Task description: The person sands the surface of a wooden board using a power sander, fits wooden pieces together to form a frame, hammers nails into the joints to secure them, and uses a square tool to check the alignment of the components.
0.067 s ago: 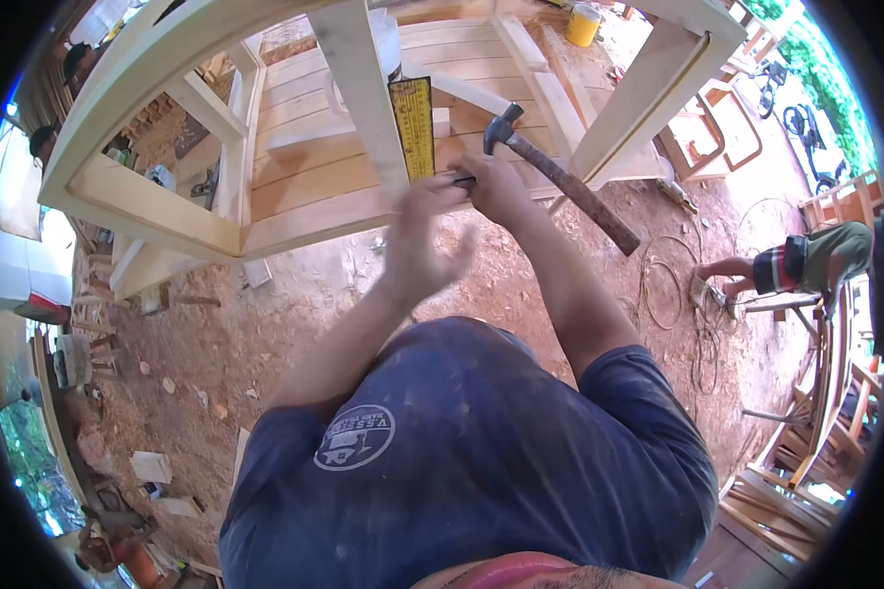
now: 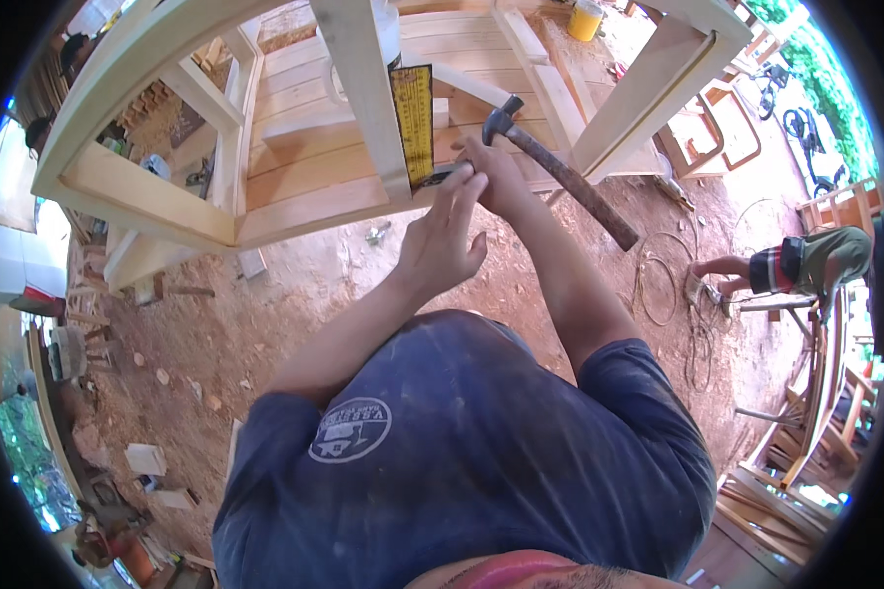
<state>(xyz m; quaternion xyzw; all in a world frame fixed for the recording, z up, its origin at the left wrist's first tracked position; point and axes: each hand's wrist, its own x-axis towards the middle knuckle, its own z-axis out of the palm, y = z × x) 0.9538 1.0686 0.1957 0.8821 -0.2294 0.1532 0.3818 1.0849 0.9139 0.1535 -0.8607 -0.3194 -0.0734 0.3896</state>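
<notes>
A try square with a yellow marked blade (image 2: 417,123) and a dark stock stands against a pale wooden upright (image 2: 359,93) of a chair-like frame. My right hand (image 2: 493,179) is closed around the near end of the stock. My left hand (image 2: 442,236) has its fingers stretched out and its thumb apart, the fingertips touching beside the stock end and my right hand. Just beyond the right hand, a hammer (image 2: 565,177) lies across the wooden slats' edge, its brown handle sticking out to the right. Part of the stock is hidden by my fingers.
The slatted wooden seat (image 2: 304,187) fills the area ahead, with a yellow bucket (image 2: 585,20) behind it. Cables (image 2: 663,280) loop over the dusty floor on the right, near another person's legs (image 2: 722,270). Timber lengths (image 2: 771,515) are stacked at lower right.
My left hand, blurred before, has become sharp and its fingers have straightened toward the stock. More of the dark stock shows between the upright and my right hand.
</notes>
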